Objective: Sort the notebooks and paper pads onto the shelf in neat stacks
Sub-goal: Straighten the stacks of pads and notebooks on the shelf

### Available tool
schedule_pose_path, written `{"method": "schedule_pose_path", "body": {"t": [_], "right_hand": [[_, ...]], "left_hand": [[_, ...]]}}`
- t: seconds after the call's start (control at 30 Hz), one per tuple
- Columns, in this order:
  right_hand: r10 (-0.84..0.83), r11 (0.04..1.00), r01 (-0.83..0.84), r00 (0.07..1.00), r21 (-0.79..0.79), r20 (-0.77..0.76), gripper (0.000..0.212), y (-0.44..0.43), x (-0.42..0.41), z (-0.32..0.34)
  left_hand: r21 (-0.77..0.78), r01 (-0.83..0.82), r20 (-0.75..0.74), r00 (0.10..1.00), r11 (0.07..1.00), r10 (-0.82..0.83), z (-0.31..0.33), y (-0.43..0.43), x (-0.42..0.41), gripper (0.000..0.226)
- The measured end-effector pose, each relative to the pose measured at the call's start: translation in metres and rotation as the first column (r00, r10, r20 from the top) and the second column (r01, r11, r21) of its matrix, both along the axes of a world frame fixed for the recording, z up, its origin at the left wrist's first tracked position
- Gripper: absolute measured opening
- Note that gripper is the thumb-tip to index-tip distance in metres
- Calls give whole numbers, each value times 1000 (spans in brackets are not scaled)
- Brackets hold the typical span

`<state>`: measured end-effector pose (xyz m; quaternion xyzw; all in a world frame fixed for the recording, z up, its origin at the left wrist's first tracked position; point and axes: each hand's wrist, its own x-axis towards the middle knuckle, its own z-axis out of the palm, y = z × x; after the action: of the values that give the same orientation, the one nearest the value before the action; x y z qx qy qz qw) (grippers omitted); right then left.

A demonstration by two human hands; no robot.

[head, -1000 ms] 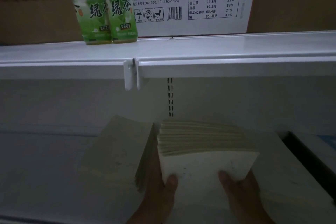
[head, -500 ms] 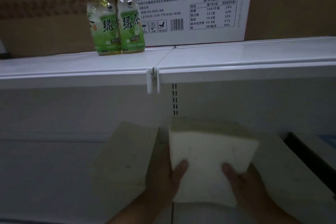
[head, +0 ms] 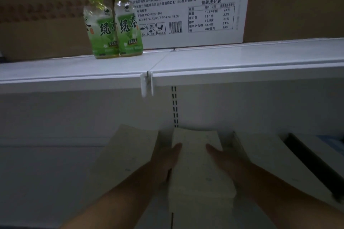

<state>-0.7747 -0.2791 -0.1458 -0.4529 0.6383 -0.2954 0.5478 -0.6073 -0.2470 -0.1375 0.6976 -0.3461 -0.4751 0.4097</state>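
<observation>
A stack of pale paper pads (head: 197,169) lies flat on the lower white shelf (head: 46,182), in the middle. My left hand (head: 165,161) holds its left side, thumb on top. My right hand (head: 223,161) holds its right side, thumb on top as well. The fingers of both hands are hidden beside the stack. A second pale stack (head: 128,156) lies just to the left, and a third pale stack (head: 270,158) lies to the right, apart from the middle one.
The upper shelf (head: 223,63) overhangs the lower bay. Two green tea bottles (head: 113,24) and a white printed carton (head: 186,5) stand on it. A dark gap (head: 312,161) edges the shelf at the right. Bare shelf surface stretches to the left.
The stack was held tilted up with its page edges showing. Both hands have lowered it flat onto the shelf between the two other stacks.
</observation>
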Motion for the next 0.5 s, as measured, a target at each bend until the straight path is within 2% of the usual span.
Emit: {"method": "schedule_pose_path", "body": {"t": [0.1,0.23,0.27,0.3,0.33,0.37,0.4,0.43,0.47,0.5], "right_hand": [[16,1000,-16,999,-14,44,55,-6,0,4],[-14,999,11,997,42,82,65,-11,0,1],[-18,999,13,993,46,113,69,-13,-1,0],[-22,998,15,991,56,131,75,-14,-1,0],[-15,998,6,991,63,133,86,-17,-2,-3],[-4,998,-5,991,66,134,97,-24,-3,-11],[11,997,-21,991,73,133,98,-30,-5,-18],[21,997,-32,990,73,143,91,-32,-5,-19],[12,997,-23,988,69,154,81,-31,-5,-16],[-13,997,-1,986,82,167,71,-28,-4,-11]], "left_hand": [[56,6,-111,994,998,0,4,-4,-1,53],[-17,63,-92,994,998,-64,13,8,-1,54],[-67,108,-43,993,992,-111,10,19,0,52],[-111,190,58,981,975,-185,6,35,1,49],[-104,271,174,952,957,-250,0,52,2,56],[-65,335,288,908,940,-303,-6,67,3,76],[-36,371,377,865,928,-331,-12,79,3,102],[-7,393,447,824,920,-349,-18,86,1,121],[14,392,486,801,920,-349,-23,89,0,125],[32,370,506,795,929,-334,-22,93,-3,117]]}}
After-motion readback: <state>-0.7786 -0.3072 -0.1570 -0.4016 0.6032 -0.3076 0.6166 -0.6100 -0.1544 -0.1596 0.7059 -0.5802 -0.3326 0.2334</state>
